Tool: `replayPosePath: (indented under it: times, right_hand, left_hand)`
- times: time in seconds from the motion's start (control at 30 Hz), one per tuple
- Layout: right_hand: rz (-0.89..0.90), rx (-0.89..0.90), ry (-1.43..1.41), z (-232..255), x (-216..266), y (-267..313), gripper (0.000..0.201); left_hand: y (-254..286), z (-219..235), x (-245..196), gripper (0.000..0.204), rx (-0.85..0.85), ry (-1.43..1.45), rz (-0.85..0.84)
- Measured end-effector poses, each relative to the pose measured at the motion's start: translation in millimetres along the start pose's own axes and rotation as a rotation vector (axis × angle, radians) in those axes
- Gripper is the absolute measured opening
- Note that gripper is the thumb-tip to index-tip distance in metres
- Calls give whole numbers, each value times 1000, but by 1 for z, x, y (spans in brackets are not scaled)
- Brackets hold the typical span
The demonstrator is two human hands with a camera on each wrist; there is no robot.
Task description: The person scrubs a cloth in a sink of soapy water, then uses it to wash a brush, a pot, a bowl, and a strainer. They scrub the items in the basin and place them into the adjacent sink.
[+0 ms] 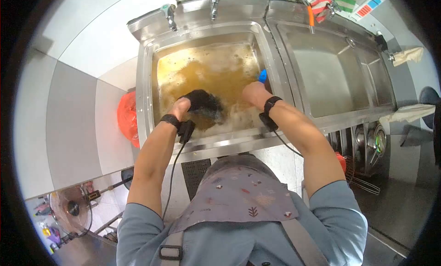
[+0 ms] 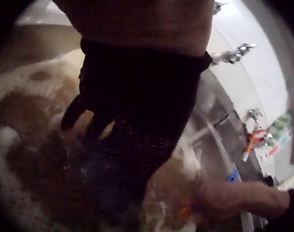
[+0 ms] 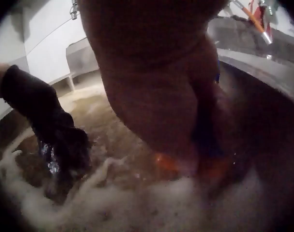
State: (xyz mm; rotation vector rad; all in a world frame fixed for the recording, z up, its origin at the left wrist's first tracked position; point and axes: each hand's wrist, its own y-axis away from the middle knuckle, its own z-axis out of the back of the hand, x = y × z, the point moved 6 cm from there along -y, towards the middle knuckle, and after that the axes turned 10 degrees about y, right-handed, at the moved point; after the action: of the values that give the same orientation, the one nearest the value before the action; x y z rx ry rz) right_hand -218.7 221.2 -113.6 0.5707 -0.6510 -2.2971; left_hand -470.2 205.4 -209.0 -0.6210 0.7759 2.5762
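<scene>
In the head view, my left hand wears a black glove and dips into brownish, foamy water in the left sink basin. Its fingertips are under the surface, so I cannot tell what they hold. My bare right hand is at the basin's right side and grips a blue-and-orange tool. The tool's blue end sticks up past the hand. In the right wrist view its blue handle lies between thumb and fingers, with an orange part low by the foam.
A second basin with cloudy water adjoins on the right. Taps line the back wall, and an orange-tipped spout hangs behind the divider. A red plastic bag sits left of the sink. Below right are a wire whisk and shelved pans.
</scene>
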Motion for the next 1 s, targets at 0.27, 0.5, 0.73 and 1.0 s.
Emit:
replayPosePath:
  times: [0.27, 0.5, 0.73, 1.0]
  right_hand:
    - [53, -254, -513, 55, -33, -10, 24]
    - [3, -7, -1314, 28, 2, -24, 27]
    - [-4, 75, -1031, 32, 19, -4, 35]
    - [-105, -464, -508, 3, 19, -31, 31]
  left_hand:
    - [-27, 63, -53, 45, -581, 23, -129]
    - [-7, 49, -112, 47, -644, 1499, 160]
    - [-35, 24, -55, 35, -677, 847, 607]
    - [-71, -26, -7, 33, -537, 579, 379]
